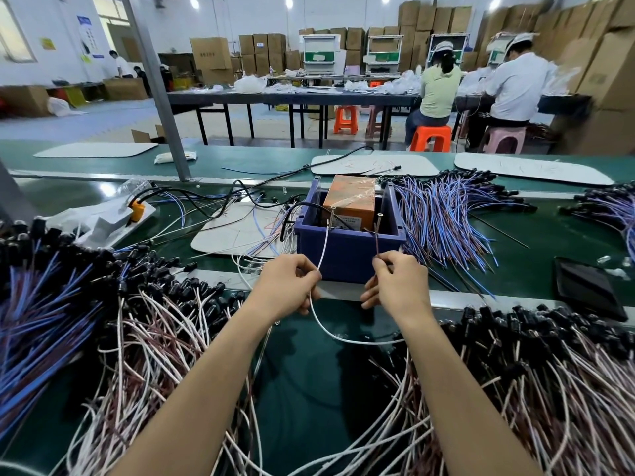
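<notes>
Fingers [307, 275]: left hand [287, 285], white wire [325, 240]; right hand [397, 286], brown wire [377, 237]

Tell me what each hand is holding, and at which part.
The left hand pinches a white wire partway along, well below its ring terminal; the right hand pinches a brown wire the same way.

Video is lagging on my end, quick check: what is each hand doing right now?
Left hand: closed, pinching the white wire.
Right hand: closed, pinching the thin dark wire.
</notes>
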Tool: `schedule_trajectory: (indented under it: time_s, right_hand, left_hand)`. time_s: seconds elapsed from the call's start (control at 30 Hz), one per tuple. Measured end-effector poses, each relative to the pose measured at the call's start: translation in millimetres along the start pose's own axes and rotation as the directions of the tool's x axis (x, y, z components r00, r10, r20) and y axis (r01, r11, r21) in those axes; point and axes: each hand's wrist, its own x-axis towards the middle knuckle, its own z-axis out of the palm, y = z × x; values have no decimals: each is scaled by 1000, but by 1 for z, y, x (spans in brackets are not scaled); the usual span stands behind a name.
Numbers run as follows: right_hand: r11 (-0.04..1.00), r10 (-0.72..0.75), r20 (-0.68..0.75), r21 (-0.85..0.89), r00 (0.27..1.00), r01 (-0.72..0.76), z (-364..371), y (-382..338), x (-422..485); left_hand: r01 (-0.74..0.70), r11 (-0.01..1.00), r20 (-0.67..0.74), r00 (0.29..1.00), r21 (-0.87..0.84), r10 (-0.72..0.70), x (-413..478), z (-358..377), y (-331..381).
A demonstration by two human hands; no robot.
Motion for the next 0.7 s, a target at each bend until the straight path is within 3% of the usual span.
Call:
schedule_trajectory:
  time_s: [0.47, 0.7]
  right_hand:
    - [997, 36, 68, -65, 997, -31, 2, 2, 1]
    - [997, 73, 12, -9, 997, -73, -3, 0, 2]
  left_hand:
    - [-6, 1000, -8, 1000, 13, 6, -1, 0, 2]
    - [-4, 1000, -12, 1000, 13, 4, -1, -1, 2]
